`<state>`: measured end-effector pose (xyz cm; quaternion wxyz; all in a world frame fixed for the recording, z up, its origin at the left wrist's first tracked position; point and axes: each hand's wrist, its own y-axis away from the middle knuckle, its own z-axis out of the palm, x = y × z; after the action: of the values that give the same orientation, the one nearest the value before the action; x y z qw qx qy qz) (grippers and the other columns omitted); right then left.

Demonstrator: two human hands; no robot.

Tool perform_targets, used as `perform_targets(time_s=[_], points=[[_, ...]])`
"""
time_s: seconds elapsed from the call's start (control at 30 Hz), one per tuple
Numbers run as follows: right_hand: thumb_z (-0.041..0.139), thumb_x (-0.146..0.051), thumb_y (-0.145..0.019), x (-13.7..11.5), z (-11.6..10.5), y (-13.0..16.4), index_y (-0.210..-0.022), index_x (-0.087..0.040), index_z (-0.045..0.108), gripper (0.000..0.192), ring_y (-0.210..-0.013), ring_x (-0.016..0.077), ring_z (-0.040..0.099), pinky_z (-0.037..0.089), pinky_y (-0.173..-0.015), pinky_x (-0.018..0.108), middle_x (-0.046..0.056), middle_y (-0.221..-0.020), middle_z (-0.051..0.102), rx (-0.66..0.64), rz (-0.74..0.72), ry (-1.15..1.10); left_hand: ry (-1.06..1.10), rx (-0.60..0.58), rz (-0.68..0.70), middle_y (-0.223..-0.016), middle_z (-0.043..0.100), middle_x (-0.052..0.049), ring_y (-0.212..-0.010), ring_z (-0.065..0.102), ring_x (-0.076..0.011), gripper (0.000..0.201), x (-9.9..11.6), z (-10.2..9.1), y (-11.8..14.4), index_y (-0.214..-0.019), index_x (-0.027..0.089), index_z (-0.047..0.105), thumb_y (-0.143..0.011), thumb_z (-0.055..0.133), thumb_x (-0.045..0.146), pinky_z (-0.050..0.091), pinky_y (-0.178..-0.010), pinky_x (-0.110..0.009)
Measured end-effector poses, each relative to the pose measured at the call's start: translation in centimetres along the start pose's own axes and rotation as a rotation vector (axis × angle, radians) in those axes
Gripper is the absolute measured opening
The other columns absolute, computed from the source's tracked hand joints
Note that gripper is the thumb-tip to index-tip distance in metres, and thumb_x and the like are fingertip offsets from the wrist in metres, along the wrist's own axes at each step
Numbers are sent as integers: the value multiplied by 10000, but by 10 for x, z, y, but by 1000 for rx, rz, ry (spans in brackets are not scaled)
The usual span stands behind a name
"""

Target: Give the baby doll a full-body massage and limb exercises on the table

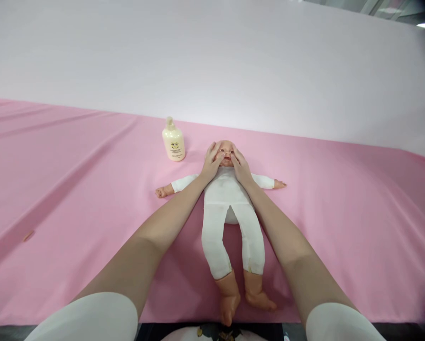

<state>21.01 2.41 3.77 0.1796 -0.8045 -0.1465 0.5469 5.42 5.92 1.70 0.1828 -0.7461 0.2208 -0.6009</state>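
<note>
A baby doll (230,208) in a white bodysuit lies on its back on the pink cloth (73,189), arms spread, bare feet toward me. My left hand (212,163) rests on the left side of the doll's head, fingers laid over its cheek and temple. My right hand (239,166) presses the other cheek in the same way. Both hands cup the face between them, and only the middle of the face shows. A cream lotion bottle (173,140) stands upright just left of the doll's head, apart from my left hand.
The pink cloth covers the whole surface, with long folds running across its left part. A pale pink backdrop (212,61) rises behind it. A small tan scrap (28,235) lies on the cloth at far left. The near edge of the surface is dark.
</note>
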Motion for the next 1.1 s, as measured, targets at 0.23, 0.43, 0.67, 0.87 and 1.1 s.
perform_targets(time_s=[0.23,0.43,0.67,0.87,1.1], points=[[370,-727,-904,6,0,-2,-1465,-254,474,741,-1513,197,270,189,-1269,409,8,-1564,414,-21,-4,-14,20,8,24,-1605,323,-84,-1501,268,-253,732,-2,0,0,-1510,267,353,-901,486,650,183,-1255,-426],[338,-778,-883,7,-1,-2,-1430,-296,519,751,-1543,207,176,137,-1277,437,-25,-1547,439,-68,-12,15,-4,0,52,-1589,359,-45,-1509,242,-245,667,-2,1,-1,-1476,311,412,-907,467,655,152,-1257,-427],[350,-766,-884,3,1,-2,-1534,-220,350,849,-1510,212,271,183,-1267,408,48,-1601,348,-19,13,35,-10,10,3,-1593,332,-68,-1511,228,-254,665,-2,1,0,-1462,292,450,-909,458,662,153,-1253,-446],[337,-768,-887,4,0,-2,-1534,-264,342,820,-1517,210,248,171,-1270,427,18,-1611,326,-35,31,37,14,13,9,-1571,354,-71,-1506,242,-270,607,-1,1,0,-1380,278,560,-910,467,652,145,-1263,-439],[305,-768,-895,4,0,-2,-1493,-280,424,781,-1538,203,185,149,-1279,415,-9,-1594,358,-69,7,48,27,4,8,-1580,343,-81,-1502,259,-277,605,-1,0,0,-1341,263,598,-900,480,661,177,-1257,-442]])
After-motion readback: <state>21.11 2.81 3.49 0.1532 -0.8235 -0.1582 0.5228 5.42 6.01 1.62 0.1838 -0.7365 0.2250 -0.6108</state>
